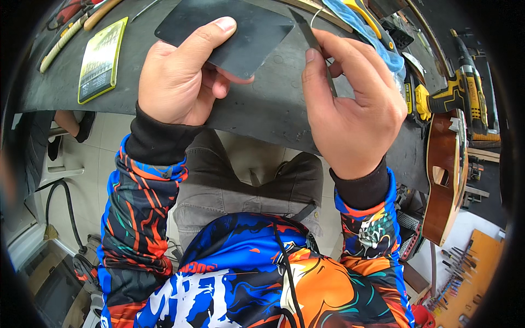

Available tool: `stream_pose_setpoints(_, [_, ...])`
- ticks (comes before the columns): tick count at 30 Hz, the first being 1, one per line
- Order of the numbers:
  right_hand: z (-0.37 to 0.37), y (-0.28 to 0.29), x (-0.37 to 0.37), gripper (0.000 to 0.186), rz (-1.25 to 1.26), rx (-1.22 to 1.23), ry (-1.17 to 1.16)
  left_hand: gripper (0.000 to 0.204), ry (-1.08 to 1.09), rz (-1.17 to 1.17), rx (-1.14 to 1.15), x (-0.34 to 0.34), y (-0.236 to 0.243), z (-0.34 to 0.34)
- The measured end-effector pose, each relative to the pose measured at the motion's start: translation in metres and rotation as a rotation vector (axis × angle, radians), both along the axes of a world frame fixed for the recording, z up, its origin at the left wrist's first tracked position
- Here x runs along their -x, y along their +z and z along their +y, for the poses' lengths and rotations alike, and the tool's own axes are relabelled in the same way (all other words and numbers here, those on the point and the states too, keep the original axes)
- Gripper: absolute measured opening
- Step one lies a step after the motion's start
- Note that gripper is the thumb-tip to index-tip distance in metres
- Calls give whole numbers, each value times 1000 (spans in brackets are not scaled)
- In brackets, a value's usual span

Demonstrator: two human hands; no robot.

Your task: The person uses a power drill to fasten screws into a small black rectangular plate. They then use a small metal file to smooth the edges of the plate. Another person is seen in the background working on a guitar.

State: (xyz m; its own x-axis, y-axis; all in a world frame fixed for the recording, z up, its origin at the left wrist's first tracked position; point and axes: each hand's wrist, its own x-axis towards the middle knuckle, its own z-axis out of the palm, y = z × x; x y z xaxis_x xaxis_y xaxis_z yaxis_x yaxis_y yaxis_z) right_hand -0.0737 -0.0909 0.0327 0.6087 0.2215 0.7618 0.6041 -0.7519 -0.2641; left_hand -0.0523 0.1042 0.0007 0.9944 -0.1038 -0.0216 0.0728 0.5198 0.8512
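Observation:
My left hand (178,76) grips a dark flat plate (251,35) above the bench, its thumb on top and its fingers curled underneath. The plate has rounded corners with small holes near them. To its right, my right hand (355,98) pinches a thin dark strip (304,27) with a slanted, pointed tip between thumb and fingers. The strip points up and away from me, its tip close to the plate's right corner but apart from it. Part of the strip is hidden behind my fingers.
A dark workbench (273,109) spans the front. On its left lie a yellow-edged flat package (102,60) and wooden-handled tools (101,15). A blue cloth (391,59), a yellow-and-black power tool (448,98) and a brown guitar body (442,202) are on the right.

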Motion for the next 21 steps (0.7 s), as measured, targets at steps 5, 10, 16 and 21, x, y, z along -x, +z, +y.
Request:
stream_pose_setpoints(5, [4,-3,15,28,37,49,38,18,-8,-42,45,-2,-4,-2])
stream_pose_setpoints(10, [11,-3,44,33,104,134,152,19,-49,-51,41,-3,-7,5])
stream_pose_setpoints(16, [0,5,43,30,94,135,99,20,96,-49,-131,1,-10,-1])
stream_pose_setpoints(21, [-11,8,23,24,71,90,-4,19,136,-80,-128,2,-12,-4])
